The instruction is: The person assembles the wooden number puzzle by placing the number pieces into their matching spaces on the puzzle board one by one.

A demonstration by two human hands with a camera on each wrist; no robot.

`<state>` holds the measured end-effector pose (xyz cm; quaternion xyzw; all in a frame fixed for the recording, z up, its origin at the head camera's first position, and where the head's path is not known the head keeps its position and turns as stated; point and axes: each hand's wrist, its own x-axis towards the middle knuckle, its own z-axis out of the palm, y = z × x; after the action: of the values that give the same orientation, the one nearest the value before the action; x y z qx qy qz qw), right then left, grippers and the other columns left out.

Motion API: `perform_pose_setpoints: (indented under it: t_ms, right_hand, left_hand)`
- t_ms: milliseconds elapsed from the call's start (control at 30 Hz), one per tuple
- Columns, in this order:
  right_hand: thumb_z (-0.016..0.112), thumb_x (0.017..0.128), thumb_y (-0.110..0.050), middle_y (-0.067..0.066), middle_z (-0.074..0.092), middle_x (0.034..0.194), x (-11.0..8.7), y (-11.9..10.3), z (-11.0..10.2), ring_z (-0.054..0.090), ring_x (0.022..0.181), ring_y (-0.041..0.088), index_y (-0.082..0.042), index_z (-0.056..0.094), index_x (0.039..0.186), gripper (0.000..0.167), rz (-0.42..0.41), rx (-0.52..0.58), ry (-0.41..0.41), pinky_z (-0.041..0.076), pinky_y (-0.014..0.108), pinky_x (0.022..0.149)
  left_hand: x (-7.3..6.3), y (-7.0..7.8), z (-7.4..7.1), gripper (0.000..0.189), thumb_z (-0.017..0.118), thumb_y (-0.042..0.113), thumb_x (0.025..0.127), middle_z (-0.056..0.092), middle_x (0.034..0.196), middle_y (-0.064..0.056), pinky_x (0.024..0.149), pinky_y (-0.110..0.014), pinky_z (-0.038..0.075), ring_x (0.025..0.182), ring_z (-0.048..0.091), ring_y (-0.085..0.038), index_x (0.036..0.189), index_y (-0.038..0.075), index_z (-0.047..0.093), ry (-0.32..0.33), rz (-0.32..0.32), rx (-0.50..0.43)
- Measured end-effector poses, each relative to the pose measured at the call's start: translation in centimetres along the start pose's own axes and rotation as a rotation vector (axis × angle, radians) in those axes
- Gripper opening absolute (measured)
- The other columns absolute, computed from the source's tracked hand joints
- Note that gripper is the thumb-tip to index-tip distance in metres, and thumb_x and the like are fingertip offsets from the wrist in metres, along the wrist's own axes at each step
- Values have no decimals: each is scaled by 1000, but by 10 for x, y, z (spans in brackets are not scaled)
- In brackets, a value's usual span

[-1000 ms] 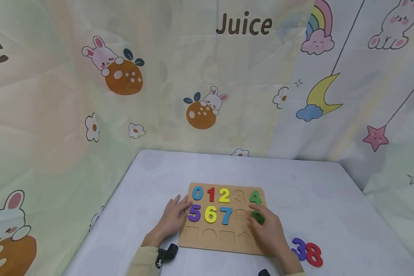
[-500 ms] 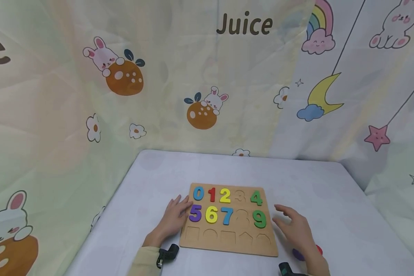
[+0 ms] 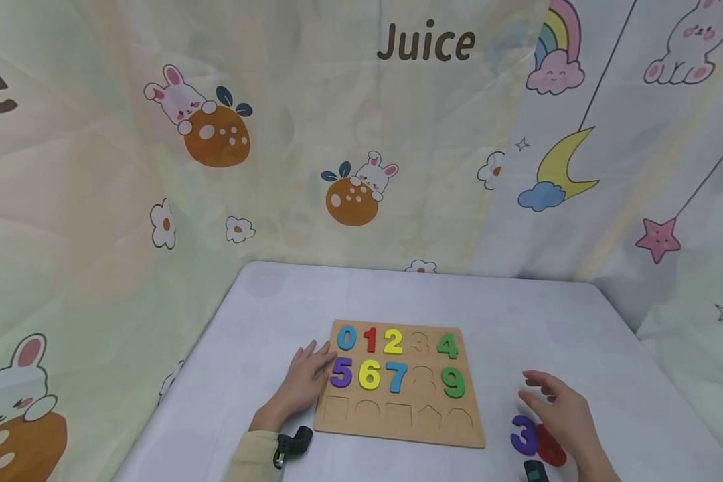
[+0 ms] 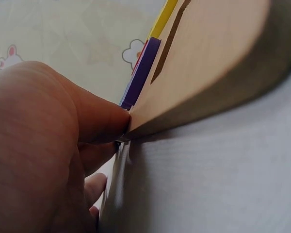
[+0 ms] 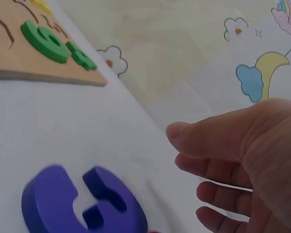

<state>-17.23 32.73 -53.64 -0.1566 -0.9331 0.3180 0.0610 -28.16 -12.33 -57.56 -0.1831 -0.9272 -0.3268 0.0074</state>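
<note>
A wooden number puzzle board [image 3: 391,432] lies on the table with colored digits seated in it. The purple 5 [image 3: 341,380] sits at its left edge and the green 9 [image 3: 461,385] toward its right. My left hand [image 3: 301,381] rests against the board's left edge, fingers extended. In the left wrist view, the thumb [image 4: 104,119] touches the edge beside the purple 5. To the right of the board, my right hand [image 3: 563,412] hovers with loosely bent fingers and holds nothing. Under it are a purple 3 [image 3: 531,443] and a red 8 [image 3: 551,450], partly covered by the hand.
Recesses for 3 and 8 show bare wood, as does a row of shape outlines along the near side. A white cloth covers the table [image 3: 277,294]. Behind hangs a printed curtain [image 3: 289,134]. A black wrist device [image 3: 292,445] sits at the left sleeve.
My right hand has let go of the green 9, now uncovered on the board, and moved right to above the purple 3 and red 8. The left hand stays in place.
</note>
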Motion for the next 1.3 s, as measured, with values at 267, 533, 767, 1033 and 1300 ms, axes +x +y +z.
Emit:
perform_pose_setpoints:
  t_ms: [267, 533, 767, 1033, 1300]
  right_hand:
    - [68, 90, -38, 27, 52, 134, -9, 14, -13, 40, 124, 54, -2, 52, 135, 60, 108, -5, -154, 45, 65, 94]
    - [74, 76, -60, 24, 58, 128, -25, 35, -9, 46, 122, 51, -2, 60, 128, 79, 16, -84, -204, 42, 68, 95]
    - [84, 67, -51, 21, 52, 136, -35, 38, 0, 45, 125, 48, -6, 52, 137, 89, 57, 42, -276, 48, 60, 96]
    - [87, 60, -48, 17, 48, 139, -35, 40, 4, 45, 123, 44, -11, 50, 139, 95, 54, 25, -326, 49, 61, 94]
    - [87, 64, -45, 12, 58, 127, -35, 40, 3, 53, 112, 34, -11, 57, 133, 82, -68, -66, -265, 53, 56, 90]
  left_hand:
    - [0, -2, 1, 39, 59, 14, 96, 42, 152, -10, 121, -53, 7, 147, 19, -36, 135, 10, 59, -5, -4, 5]
    - [1, -2, 0, 39, 59, 13, 96, 42, 152, -11, 121, -54, 6, 147, 19, -37, 134, 10, 59, 1, -5, -6]
    - [1, -1, 2, 39, 58, 13, 96, 41, 153, -9, 122, -52, 5, 148, 18, -35, 135, 11, 59, -9, -29, 3]
    - [3, -2, 2, 39, 58, 14, 96, 42, 152, -10, 122, -53, 6, 147, 19, -36, 135, 11, 59, -4, -14, 14]
    - [3, -4, 2, 39, 58, 13, 96, 42, 152, -10, 121, -54, 6, 147, 19, -36, 135, 11, 59, -2, -15, 17]
